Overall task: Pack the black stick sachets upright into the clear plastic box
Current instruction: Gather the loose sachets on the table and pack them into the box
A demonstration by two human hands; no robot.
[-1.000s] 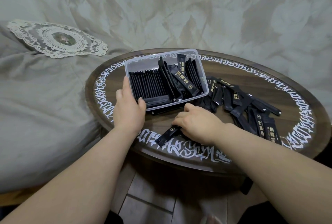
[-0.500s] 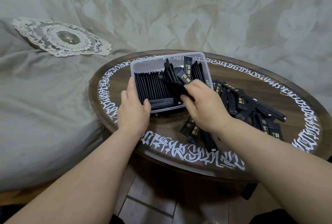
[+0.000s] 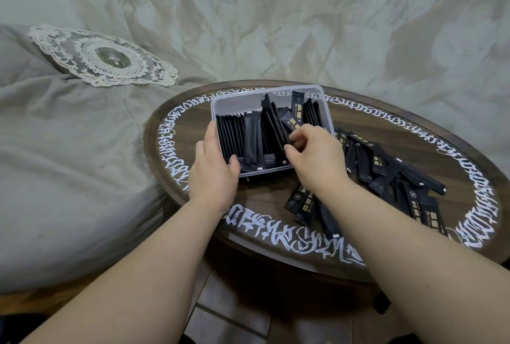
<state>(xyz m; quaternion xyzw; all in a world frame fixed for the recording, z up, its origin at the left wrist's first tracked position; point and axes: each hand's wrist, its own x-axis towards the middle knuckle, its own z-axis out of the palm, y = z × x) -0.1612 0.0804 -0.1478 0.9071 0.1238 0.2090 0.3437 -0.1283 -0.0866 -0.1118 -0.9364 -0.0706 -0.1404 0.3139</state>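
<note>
Two hands at clear plastic box [image 3: 218, 100], sachets [image 3: 237, 136] upright inside

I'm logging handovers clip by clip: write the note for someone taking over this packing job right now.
Left hand: grips the near left corner of the clear box, steadying it.
Right hand: over the box's right half, fingers curled on a sachet among the leaning ones.
Done: a tidy upright row of sachets fills the box's left side; those in the middle and right lean unevenly.
Left: straighten the leaners, then pack the loose pile lying on the round table, right of the box and under the right wrist.
</note>
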